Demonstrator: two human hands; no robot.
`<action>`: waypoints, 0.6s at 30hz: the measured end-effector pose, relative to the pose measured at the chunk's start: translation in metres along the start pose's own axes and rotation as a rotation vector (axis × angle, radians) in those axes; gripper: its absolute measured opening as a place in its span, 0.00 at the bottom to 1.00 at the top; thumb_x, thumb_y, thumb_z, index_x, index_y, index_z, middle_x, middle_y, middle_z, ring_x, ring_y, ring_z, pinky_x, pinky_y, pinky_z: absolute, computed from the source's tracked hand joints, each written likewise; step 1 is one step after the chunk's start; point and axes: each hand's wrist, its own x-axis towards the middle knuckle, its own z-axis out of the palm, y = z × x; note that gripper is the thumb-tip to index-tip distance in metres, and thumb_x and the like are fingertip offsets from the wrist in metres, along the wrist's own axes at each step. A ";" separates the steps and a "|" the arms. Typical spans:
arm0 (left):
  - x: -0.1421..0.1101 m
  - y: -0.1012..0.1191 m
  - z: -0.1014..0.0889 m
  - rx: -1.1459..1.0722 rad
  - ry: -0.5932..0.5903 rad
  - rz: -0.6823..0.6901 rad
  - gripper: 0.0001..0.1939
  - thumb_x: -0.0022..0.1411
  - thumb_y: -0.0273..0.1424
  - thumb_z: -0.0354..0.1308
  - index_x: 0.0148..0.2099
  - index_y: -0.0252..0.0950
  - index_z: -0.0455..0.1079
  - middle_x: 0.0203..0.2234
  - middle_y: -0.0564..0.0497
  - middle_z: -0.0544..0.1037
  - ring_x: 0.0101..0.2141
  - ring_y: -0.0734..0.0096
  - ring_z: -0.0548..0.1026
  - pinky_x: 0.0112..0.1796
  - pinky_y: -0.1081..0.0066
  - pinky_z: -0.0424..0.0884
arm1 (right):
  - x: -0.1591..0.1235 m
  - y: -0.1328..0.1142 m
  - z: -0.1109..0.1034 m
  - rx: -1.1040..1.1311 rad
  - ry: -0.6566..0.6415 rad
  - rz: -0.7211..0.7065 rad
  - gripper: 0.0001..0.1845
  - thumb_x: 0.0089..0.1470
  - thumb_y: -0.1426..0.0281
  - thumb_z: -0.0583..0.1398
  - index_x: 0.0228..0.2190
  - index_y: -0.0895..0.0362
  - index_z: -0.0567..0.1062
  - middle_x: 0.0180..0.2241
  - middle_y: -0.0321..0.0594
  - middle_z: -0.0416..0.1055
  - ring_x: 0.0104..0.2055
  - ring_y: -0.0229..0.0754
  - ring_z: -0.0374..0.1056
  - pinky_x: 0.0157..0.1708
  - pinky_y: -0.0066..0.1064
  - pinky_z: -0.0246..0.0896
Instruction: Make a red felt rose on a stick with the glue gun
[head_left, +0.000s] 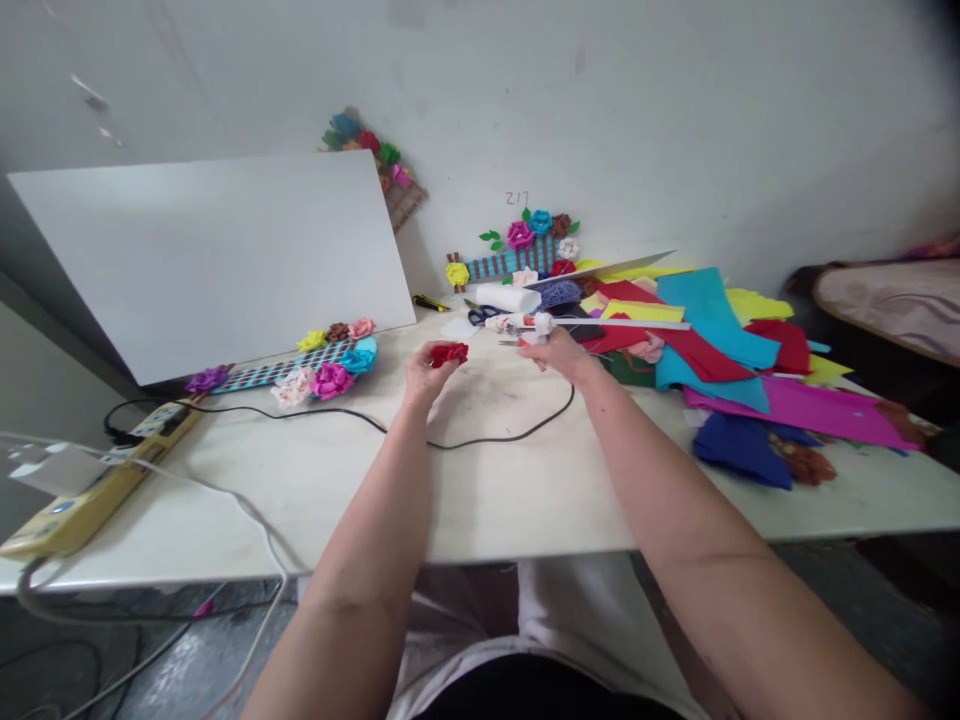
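Note:
Between the fingers of my left hand (pixel 425 376) is a red paper flower (pixel 450 354), held just above the white table. My right hand (pixel 553 352) is wrapped round a hot glue gun (pixel 536 325); its nozzle points left, toward the flower but apart from it. A long white glue stick (pixel 626 323) juts out of the gun's back end to the right. Behind the gun lie dark-handled scissors (pixel 480 316) and a white roll (pixel 508 298). The black cord (pixel 510 440) loops from the gun across the table to the left.
A yellow power strip (pixel 97 490) with plugs lies at the left edge. Flower-decorated lattice pieces (pixel 292 368) rest left and at the back. A big white board (pixel 217 260) leans on the wall. Coloured paper sheets (pixel 712 330) pile up on the right, near a utility knife (pixel 430 303).

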 end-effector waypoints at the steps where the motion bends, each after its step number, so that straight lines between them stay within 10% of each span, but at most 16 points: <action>1: -0.001 0.001 0.001 0.004 -0.014 -0.003 0.15 0.41 0.31 0.69 0.35 0.35 0.75 0.30 0.47 0.81 0.32 0.65 0.79 0.39 0.64 0.76 | -0.001 -0.001 -0.001 0.063 -0.035 -0.026 0.13 0.38 0.66 0.65 0.28 0.61 0.74 0.20 0.33 0.66 0.19 0.32 0.57 0.18 0.27 0.53; 18: -0.003 0.005 0.004 0.003 -0.056 -0.029 0.14 0.41 0.31 0.68 0.34 0.34 0.75 0.29 0.47 0.81 0.31 0.65 0.79 0.37 0.66 0.76 | -0.006 -0.012 -0.001 0.090 -0.179 -0.087 0.17 0.35 0.64 0.67 0.26 0.58 0.68 0.19 0.29 0.63 0.16 0.29 0.53 0.15 0.25 0.49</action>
